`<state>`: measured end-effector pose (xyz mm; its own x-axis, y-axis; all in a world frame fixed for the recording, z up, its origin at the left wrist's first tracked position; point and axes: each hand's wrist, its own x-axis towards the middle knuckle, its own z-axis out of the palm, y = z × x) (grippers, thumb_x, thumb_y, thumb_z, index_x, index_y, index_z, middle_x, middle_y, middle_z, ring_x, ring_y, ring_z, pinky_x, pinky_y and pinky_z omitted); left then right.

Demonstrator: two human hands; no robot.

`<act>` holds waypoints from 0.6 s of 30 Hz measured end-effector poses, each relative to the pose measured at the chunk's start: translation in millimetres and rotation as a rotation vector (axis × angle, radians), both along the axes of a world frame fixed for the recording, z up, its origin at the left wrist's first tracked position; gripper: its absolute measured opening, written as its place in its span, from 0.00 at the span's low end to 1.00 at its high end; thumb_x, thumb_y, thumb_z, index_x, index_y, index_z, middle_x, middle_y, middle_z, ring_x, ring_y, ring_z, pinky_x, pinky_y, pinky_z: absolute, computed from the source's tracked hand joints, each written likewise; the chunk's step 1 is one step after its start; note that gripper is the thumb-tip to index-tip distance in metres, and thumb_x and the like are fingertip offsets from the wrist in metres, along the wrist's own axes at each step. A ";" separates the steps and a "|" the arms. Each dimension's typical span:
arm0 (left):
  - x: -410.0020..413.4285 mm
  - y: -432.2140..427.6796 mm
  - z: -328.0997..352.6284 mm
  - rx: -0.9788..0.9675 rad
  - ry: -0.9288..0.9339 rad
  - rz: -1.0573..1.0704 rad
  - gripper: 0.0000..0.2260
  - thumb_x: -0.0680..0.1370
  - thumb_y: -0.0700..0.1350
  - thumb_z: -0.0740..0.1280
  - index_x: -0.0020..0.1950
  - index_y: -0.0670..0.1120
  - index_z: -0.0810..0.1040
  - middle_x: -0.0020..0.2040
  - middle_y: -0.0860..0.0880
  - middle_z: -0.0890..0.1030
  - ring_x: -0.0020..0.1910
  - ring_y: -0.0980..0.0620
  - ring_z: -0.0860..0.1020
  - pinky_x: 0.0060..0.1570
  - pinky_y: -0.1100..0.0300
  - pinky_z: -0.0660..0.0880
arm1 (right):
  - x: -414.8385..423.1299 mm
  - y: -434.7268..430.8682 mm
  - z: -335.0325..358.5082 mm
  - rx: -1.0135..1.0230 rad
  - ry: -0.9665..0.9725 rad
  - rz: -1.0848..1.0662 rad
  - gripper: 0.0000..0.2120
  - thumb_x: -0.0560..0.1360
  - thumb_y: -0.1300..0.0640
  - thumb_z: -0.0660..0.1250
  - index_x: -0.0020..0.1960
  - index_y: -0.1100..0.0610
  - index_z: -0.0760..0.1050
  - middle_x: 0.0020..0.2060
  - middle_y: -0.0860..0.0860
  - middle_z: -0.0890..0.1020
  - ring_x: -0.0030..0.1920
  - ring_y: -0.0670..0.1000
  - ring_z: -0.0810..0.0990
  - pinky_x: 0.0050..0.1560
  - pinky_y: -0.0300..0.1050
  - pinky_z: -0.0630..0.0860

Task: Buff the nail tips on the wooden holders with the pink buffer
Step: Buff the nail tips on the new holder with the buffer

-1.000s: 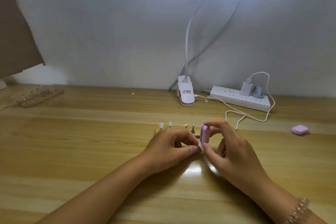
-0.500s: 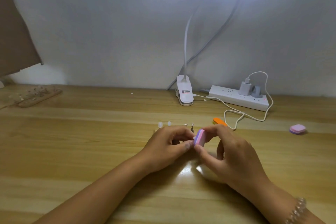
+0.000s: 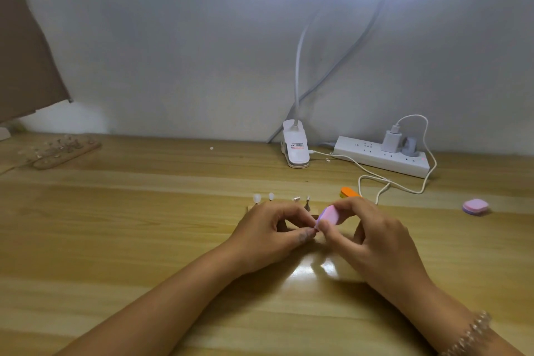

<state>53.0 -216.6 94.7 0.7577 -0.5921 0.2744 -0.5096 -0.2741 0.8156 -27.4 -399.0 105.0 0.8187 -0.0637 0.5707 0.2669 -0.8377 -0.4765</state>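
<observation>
My right hand (image 3: 372, 243) pinches a small pink buffer (image 3: 328, 215) between thumb and fingers, tilted, with its lower edge against my left fingertips. My left hand (image 3: 271, 233) is closed on a small peg with a nail tip (image 3: 313, 229), mostly hidden by the fingers. Just behind my left hand stands a wooden holder (image 3: 250, 207), largely covered, with several nail tips on pegs (image 3: 271, 197) sticking up from it. A second wooden holder (image 3: 66, 152) with several tips lies far left at the back.
An orange buffer (image 3: 349, 191) lies behind my right hand. A second pink buffer (image 3: 475, 206) sits far right. A clip lamp base (image 3: 295, 148), a power strip (image 3: 380, 156) and a looping white cable (image 3: 390, 182) are at the back of the wooden table (image 3: 130, 225).
The buffer has been stroked back and forth against the tip in my left fingers, tilting from upright to slanted. Both hands stay in the same spot. The orange buffer has come into sight.
</observation>
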 end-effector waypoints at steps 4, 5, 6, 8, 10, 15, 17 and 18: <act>0.9 1.1 -0.5 0.032 -0.011 -0.011 0.04 0.75 0.41 0.73 0.46 0.50 0.84 0.43 0.57 0.83 0.27 0.63 0.71 0.31 0.70 0.64 | -5.2 8.3 -0.9 -0.147 0.022 0.072 0.15 0.70 0.37 0.64 0.51 0.45 0.76 0.42 0.39 0.78 0.31 0.35 0.68 0.31 0.39 0.70; 1.1 0.9 -0.8 0.038 -0.018 -0.007 0.04 0.76 0.42 0.73 0.46 0.51 0.84 0.42 0.57 0.83 0.27 0.64 0.71 0.31 0.70 0.63 | -4.7 7.3 -0.2 -0.123 0.031 0.068 0.15 0.70 0.37 0.65 0.50 0.45 0.76 0.42 0.39 0.78 0.31 0.36 0.69 0.32 0.41 0.71; 0.9 0.9 -1.1 0.039 -0.022 -0.002 0.04 0.76 0.43 0.73 0.46 0.52 0.83 0.43 0.57 0.83 0.27 0.64 0.71 0.31 0.71 0.63 | -3.1 4.9 0.7 -0.072 0.032 0.048 0.14 0.70 0.38 0.67 0.50 0.45 0.76 0.42 0.40 0.78 0.31 0.37 0.70 0.33 0.44 0.72; 0.4 0.7 -1.2 0.030 -0.020 -0.001 0.03 0.76 0.44 0.73 0.46 0.53 0.84 0.44 0.57 0.84 0.27 0.64 0.71 0.30 0.71 0.63 | -0.2 -0.4 1.2 -0.005 0.009 0.005 0.12 0.70 0.40 0.68 0.48 0.46 0.77 0.41 0.41 0.78 0.31 0.39 0.70 0.35 0.46 0.73; 0.3 1.3 -1.3 0.019 -0.014 -0.012 0.04 0.76 0.42 0.73 0.48 0.50 0.84 0.44 0.57 0.84 0.27 0.63 0.70 0.31 0.71 0.63 | -2.2 1.9 1.3 -0.061 0.004 0.028 0.13 0.71 0.39 0.67 0.49 0.46 0.77 0.41 0.40 0.77 0.31 0.38 0.70 0.33 0.44 0.72; -0.4 1.3 0.4 0.017 -0.044 -0.034 0.03 0.78 0.41 0.71 0.49 0.48 0.84 0.44 0.56 0.83 0.29 0.66 0.72 0.34 0.72 0.64 | -0.9 1.8 1.5 0.029 0.041 0.034 0.12 0.69 0.39 0.68 0.47 0.45 0.77 0.42 0.39 0.80 0.32 0.41 0.74 0.36 0.44 0.72; -1.8 0.6 0.9 -0.003 -0.042 -0.028 0.03 0.79 0.42 0.70 0.50 0.46 0.83 0.44 0.56 0.84 0.31 0.67 0.73 0.35 0.71 0.65 | 2.8 -5.3 1.4 0.139 0.013 -0.013 0.08 0.70 0.43 0.69 0.45 0.45 0.77 0.42 0.40 0.81 0.30 0.44 0.74 0.38 0.47 0.72; -1.9 0.7 0.8 -0.014 -0.030 -0.026 0.03 0.80 0.42 0.69 0.50 0.46 0.83 0.44 0.55 0.85 0.33 0.65 0.75 0.37 0.68 0.68 | 2.7 -5.5 1.2 0.157 -0.007 -0.013 0.07 0.70 0.44 0.69 0.46 0.45 0.77 0.42 0.39 0.81 0.29 0.46 0.75 0.38 0.47 0.71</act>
